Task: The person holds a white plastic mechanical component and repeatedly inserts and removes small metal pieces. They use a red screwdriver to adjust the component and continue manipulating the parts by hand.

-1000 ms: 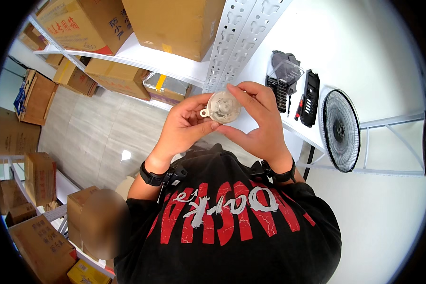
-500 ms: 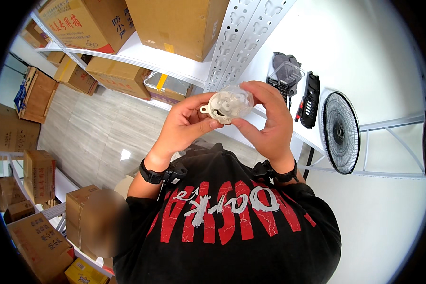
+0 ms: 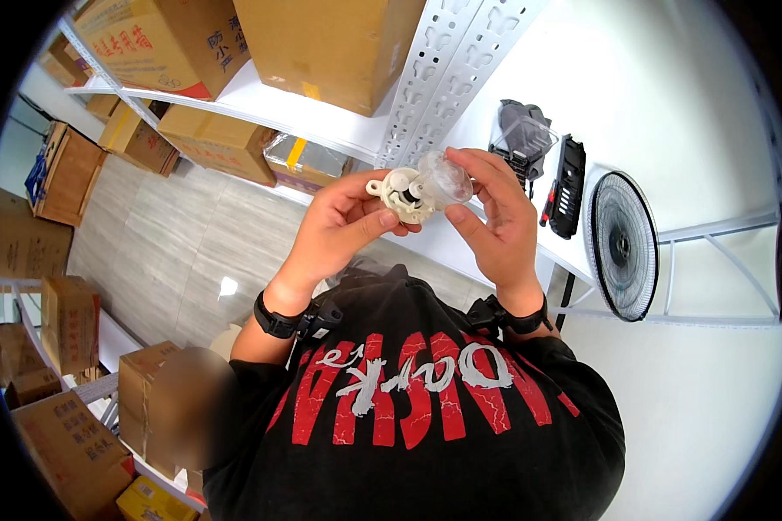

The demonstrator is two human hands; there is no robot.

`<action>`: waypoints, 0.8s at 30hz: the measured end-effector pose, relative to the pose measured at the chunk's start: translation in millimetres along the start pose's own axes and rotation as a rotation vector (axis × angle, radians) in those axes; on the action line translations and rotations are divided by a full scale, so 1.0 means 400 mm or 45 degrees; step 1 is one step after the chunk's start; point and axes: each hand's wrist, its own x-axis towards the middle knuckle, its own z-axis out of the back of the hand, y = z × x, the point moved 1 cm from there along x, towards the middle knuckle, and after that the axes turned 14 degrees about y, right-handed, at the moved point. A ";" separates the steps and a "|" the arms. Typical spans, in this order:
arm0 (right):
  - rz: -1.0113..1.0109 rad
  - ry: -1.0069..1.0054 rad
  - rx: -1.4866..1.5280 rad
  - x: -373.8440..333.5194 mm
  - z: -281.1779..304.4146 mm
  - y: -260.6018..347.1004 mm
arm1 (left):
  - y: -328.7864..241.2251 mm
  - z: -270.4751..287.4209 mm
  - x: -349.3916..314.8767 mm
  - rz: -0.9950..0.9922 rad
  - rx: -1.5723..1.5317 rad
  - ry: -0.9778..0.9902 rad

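Note:
In front of my chest, my left hand (image 3: 349,224) is closed on a round cream-coloured plastic base (image 3: 418,209) with a small ring tab on its left side. White parts and a dark piece show inside its exposed face. My right hand (image 3: 500,213) grips a clear plastic dome (image 3: 446,178) between thumb and fingers. The dome is tilted up at the base's right edge; whether the two still touch there I cannot tell. Both wrists wear black straps with small black devices.
Ahead stands white metal shelving (image 3: 356,128) with cardboard boxes (image 3: 326,48). To the right, a white shelf carries a grey item (image 3: 525,130), a black slotted part (image 3: 566,187) and a round black fan grille (image 3: 624,246). More boxes (image 3: 74,443) fill shelving at lower left.
The clear dome has come off the face of the cream base, moving right and tilting away with my right hand. My left hand keeps its hold on the base.

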 end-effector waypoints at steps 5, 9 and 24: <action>0.019 0.068 0.146 0.010 -0.008 0.006 | -0.014 0.009 -0.018 0.057 -0.116 0.100; -0.008 0.048 0.231 0.014 -0.006 0.005 | -0.020 0.011 -0.032 0.045 -0.152 0.127; -0.040 0.009 0.411 -0.004 -0.027 0.023 | -0.025 -0.039 -0.050 -0.196 0.492 -0.151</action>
